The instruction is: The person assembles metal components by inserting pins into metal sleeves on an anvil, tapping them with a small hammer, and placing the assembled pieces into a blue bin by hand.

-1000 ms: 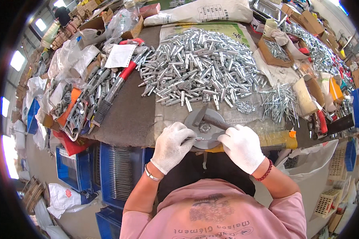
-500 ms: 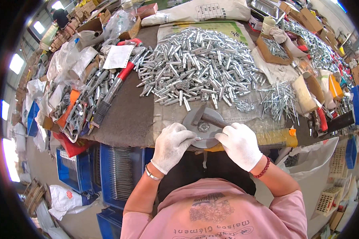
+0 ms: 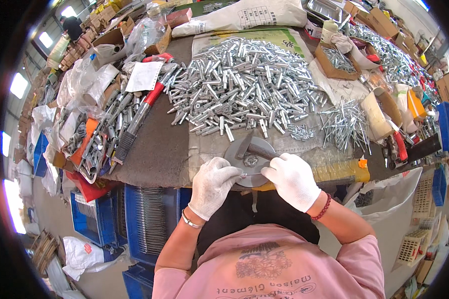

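Both hands wear white knitted gloves and meet over the near rim of a round grey metal disc (image 3: 257, 180) at the table's edge. My left hand (image 3: 213, 187) is closed in a pinch on a small metal piece (image 3: 243, 175). Just across from it, my right hand (image 3: 293, 182) is closed too, its fingertips by a thin light line running toward the left hand; what it holds is too small to make out. A hammer (image 3: 260, 149) lies across the disc, its head at the left and its handle end by my right fingers. Beside the head sits a small round metal fitting (image 3: 250, 160).
A large heap of metal sleeves (image 3: 249, 84) lies beyond the disc. To its right are a pile of thin metal pins (image 3: 345, 124) and small parts (image 3: 302, 132). Tools with red handles (image 3: 154, 93) crowd the left side. Blue crates (image 3: 134, 224) stand below the table's edge.
The whole view has shifted slightly. My right hand has come a little closer to my left, narrowing the gap between the fingertips. The hammer and disc stay in place.
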`<action>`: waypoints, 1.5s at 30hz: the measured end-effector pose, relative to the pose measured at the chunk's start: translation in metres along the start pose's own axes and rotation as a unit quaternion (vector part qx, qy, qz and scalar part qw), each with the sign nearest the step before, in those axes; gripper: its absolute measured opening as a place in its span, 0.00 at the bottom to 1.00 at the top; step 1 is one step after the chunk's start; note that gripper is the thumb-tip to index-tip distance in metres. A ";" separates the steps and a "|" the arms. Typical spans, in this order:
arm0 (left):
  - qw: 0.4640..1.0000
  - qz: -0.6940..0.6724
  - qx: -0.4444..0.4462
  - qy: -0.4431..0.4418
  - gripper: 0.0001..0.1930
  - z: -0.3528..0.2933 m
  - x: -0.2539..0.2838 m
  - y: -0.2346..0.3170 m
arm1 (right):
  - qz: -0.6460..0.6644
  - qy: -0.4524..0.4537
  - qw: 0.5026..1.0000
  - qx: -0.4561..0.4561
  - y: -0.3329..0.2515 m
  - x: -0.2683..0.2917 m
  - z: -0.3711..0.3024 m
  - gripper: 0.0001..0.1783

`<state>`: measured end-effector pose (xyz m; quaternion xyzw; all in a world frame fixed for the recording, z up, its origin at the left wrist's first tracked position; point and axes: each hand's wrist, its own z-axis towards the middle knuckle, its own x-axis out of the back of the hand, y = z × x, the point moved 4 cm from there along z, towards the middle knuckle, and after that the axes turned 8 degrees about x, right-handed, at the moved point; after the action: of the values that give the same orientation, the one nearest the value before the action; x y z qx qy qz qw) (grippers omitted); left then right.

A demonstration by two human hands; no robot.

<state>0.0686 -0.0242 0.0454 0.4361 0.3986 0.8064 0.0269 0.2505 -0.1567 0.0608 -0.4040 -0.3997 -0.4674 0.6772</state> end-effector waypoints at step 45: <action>0.999 0.032 -0.040 0.016 0.08 -0.012 -0.004 -0.001 | 0.079 0.013 0.997 -0.004 -0.014 0.006 0.036 0.12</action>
<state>0.0616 -0.0323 0.0382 0.4341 0.3522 0.8291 0.0116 0.2330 -0.1288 0.0812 -0.4308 -0.3557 -0.4191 0.7157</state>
